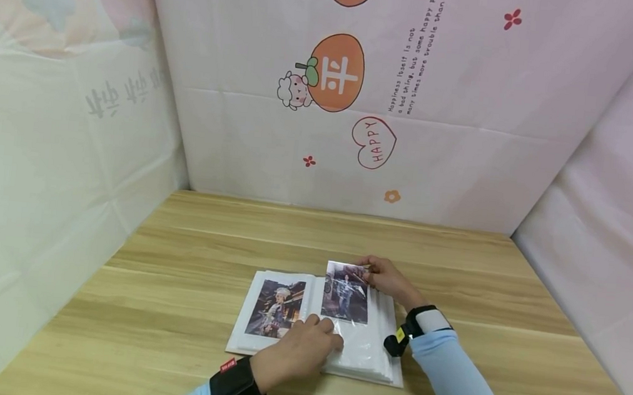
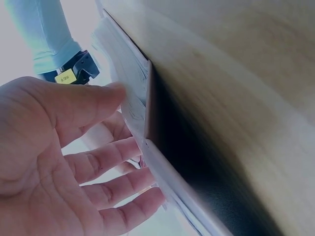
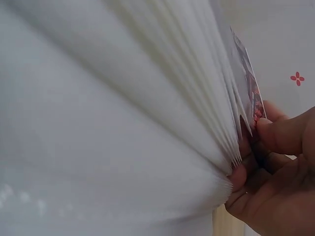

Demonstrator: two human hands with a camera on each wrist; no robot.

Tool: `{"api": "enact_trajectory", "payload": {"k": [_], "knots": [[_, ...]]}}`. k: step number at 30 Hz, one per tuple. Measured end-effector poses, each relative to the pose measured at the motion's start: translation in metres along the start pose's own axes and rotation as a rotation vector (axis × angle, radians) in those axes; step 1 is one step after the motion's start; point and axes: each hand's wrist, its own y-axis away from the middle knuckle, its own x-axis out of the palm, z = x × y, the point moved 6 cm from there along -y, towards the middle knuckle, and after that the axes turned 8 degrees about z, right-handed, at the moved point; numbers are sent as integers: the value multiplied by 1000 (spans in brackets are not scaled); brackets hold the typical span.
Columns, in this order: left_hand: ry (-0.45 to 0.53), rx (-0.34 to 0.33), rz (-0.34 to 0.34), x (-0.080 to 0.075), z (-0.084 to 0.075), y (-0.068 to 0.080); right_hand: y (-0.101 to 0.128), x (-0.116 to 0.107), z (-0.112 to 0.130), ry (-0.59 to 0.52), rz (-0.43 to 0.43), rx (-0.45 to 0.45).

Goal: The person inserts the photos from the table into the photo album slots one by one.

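Head view shows an album lying open near the table's front edge, the left hand resting flat-fingered on its sleeve page while the right hand pinches a photo at its top corner. Right wrist view alone reveals fanned pages by that thumb. Backdrop writing reads "HAPPY"; the wrist tag is illegible.

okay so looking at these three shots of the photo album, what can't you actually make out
- Head view: the left hand covers the lower part of the album, so the pocket's mouth is hidden.
- Head view: the photo pinched by the right hand is too small for detail.
- Right wrist view: blurred pages fill the frame, hiding the table.
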Motion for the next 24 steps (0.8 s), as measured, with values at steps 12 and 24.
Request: {"api": "enact_trajectory", "payload": {"k": [12, 24], "knots": [[-16, -3, -11, 1, 0, 1, 3, 10, 7, -38, 123, -79], [-15, 9, 15, -2, -2, 3, 9, 17, 18, 35, 176, -77]]}}
